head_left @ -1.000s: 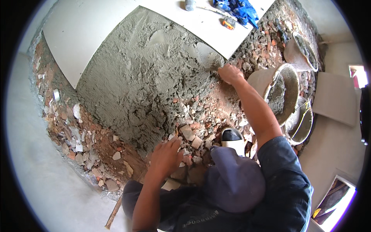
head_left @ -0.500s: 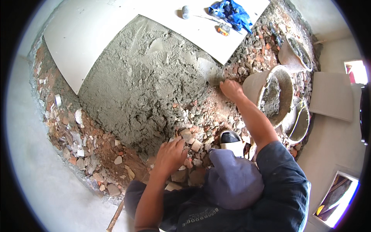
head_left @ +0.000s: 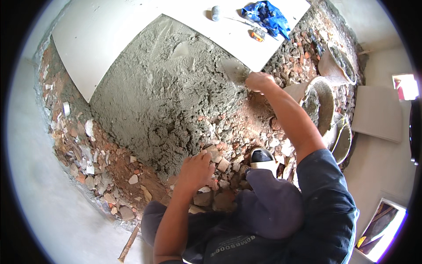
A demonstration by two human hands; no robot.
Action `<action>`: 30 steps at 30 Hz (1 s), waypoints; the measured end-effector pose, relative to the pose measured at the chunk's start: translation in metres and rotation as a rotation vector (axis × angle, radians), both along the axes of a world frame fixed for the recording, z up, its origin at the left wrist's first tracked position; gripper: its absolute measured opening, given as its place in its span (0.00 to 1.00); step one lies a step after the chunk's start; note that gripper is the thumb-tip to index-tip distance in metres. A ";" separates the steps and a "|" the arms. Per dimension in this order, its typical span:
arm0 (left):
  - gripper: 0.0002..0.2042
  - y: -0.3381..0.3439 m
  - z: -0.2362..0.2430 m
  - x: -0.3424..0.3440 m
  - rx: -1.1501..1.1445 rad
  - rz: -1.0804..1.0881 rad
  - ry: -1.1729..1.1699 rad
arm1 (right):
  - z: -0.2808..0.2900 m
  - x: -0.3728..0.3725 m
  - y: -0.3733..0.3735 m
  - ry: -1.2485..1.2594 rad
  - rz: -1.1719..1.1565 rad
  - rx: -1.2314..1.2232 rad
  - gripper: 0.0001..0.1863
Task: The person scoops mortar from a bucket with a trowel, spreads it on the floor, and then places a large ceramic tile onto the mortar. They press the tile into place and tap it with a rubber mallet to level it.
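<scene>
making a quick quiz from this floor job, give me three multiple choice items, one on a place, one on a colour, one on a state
1. Where does the left hand rest?
A. on the broken brick rubble
B. on the pale tile
C. in a bucket

2. What colour is the crumpled cloth on the pale tile?
A. red
B. blue
C. green

3. What is the right hand doing?
A. hanging open and free
B. gripping a trowel laid on the grey mortar
C. holding the cloth

Answers:
1 A: its fingers press on brick pieces at the mortar's near edge.
2 B: the cloth by the small tools is bright blue.
3 B: the fist is closed at the blade's end, and the blade lies flat on the mortar.
</scene>
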State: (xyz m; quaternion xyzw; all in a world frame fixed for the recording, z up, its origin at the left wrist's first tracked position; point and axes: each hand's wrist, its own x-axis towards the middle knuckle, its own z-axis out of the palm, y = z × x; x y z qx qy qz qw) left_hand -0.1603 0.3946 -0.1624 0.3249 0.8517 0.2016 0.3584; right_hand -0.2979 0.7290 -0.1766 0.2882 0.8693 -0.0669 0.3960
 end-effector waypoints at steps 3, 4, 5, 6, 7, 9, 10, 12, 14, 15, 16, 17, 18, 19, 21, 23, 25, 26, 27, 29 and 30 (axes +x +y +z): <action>0.20 -0.005 0.002 0.000 0.034 0.001 0.086 | 0.004 -0.005 0.023 -0.130 0.401 -0.053 0.15; 0.21 -0.005 0.002 0.000 0.025 -0.002 0.044 | 0.001 -0.008 0.030 -0.072 0.331 -0.116 0.15; 0.21 -0.004 0.003 0.001 0.053 -0.010 0.069 | -0.003 -0.012 0.039 -0.001 0.295 -0.141 0.15; 0.21 -0.003 0.003 0.001 0.063 -0.027 0.104 | -0.012 -0.017 0.045 0.038 0.311 -0.181 0.15; 0.21 -0.001 0.003 0.002 0.064 -0.019 0.093 | -0.023 -0.020 0.051 -0.026 0.424 -0.136 0.15; 0.21 0.003 0.003 0.004 0.016 -0.042 0.060 | -0.052 -0.021 0.066 -0.093 0.497 -0.092 0.15; 0.21 0.003 0.004 0.005 0.018 -0.036 0.038 | -0.065 -0.016 0.075 -0.115 0.554 -0.072 0.16; 0.21 0.004 0.005 0.002 -0.005 -0.037 -0.008 | -0.087 0.017 0.083 -0.088 0.932 -0.001 0.18; 0.21 0.004 0.007 -0.002 0.007 -0.026 -0.032 | -0.089 0.057 0.082 -0.172 0.748 0.015 0.21; 0.21 0.004 0.007 -0.004 0.028 -0.010 -0.012 | -0.083 0.071 0.080 -0.102 0.641 0.006 0.20; 0.21 0.006 0.008 -0.005 0.023 -0.003 -0.038 | -0.077 0.083 0.074 -0.053 0.499 -0.025 0.19; 0.21 0.007 0.009 -0.005 0.027 0.004 -0.038 | -0.074 0.096 0.063 0.074 0.376 -0.033 0.19; 0.21 0.008 0.009 -0.005 0.046 0.011 -0.016 | -0.072 0.105 0.051 -0.009 0.391 -0.003 0.18; 0.21 0.010 0.009 -0.004 0.044 0.007 -0.021 | -0.069 0.111 0.041 -0.016 0.430 0.059 0.17; 0.22 0.012 0.008 0.000 0.035 -0.022 0.005 | -0.064 0.116 0.029 0.045 0.476 0.112 0.15; 0.22 0.012 0.007 0.003 0.068 -0.002 -0.018 | -0.057 0.119 0.027 0.034 0.391 0.034 0.16; 0.22 0.010 0.008 0.004 0.064 -0.009 -0.015 | -0.048 0.123 0.028 0.266 0.082 -0.137 0.17; 0.21 0.008 0.008 0.004 0.071 -0.008 0.001 | -0.045 0.123 0.026 0.301 -0.149 -0.257 0.18; 0.21 0.008 0.008 0.004 0.030 -0.026 0.013 | -0.040 0.124 0.025 0.391 -0.354 -0.351 0.20; 0.21 0.009 0.007 0.004 0.041 0.005 -0.008 | -0.035 0.118 0.010 0.481 -0.622 -0.531 0.26; 0.20 0.010 0.007 0.005 0.027 -0.005 0.010 | -0.035 0.111 -0.001 0.571 -0.652 -0.621 0.27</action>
